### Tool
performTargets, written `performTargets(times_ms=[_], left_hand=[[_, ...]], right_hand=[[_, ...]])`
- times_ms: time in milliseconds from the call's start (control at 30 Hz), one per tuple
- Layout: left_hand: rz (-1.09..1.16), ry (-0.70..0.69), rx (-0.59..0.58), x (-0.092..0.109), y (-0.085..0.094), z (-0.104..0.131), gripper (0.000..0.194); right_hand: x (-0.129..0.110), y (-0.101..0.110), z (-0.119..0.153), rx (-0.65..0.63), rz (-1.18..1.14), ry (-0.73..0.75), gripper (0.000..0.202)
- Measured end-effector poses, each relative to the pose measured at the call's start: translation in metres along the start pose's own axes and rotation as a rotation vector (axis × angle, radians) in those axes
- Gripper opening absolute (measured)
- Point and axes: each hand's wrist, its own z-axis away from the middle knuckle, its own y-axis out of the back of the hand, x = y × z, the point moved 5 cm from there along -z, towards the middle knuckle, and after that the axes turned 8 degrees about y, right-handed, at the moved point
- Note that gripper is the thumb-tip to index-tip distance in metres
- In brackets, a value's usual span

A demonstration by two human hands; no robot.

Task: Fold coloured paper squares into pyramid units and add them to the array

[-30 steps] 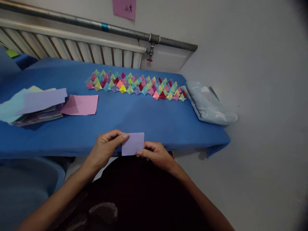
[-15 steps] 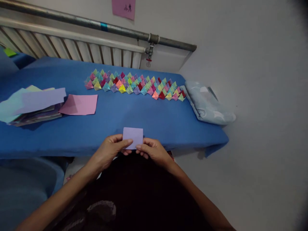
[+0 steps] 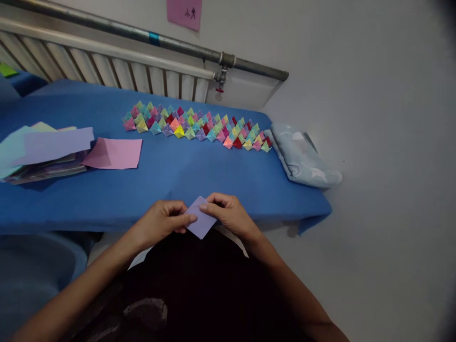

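A small lavender square of paper is turned cornerwise, like a diamond, just over the table's front edge. My left hand pinches its left corner, thumb on top. On the upper right side, my right hand grips the same paper between thumb and fingers. Farther back on the table stand rows of small folded paper pieces in many colours, pointed at the top. A pink paper sheet lies to the left, beside a stack of coloured paper.
The table is covered with a blue cloth. A folded light-blue patterned cloth rests at its right end. Behind the table are a white radiator, a metal pipe and a valve. A blue chair is at lower left.
The lavender paper has turned from square-on to cornerwise. My right hand has moved up from its lower right corner to the upper right side. My left hand still holds the paper.
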Motion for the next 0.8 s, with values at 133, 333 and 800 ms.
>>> performTargets(times_ms=[133,333,800], left_hand=[[0.098,0.040,0.039,-0.005,0.008,-0.003,0.032],[0.047,0.032,0.121,0.013,0.030,-0.030,0.032],[-0.773,0.066,0.315,0.078,0.054,-0.148,0.026]], right_hand=[[0.006,0.004,-0.003,0.077,-0.014,0.005,0.028],[0.004,0.020,-0.027,0.107,0.129,0.071,0.026],[0.016,0.080,-0.130,0.245,0.666,0.197,0.012]])
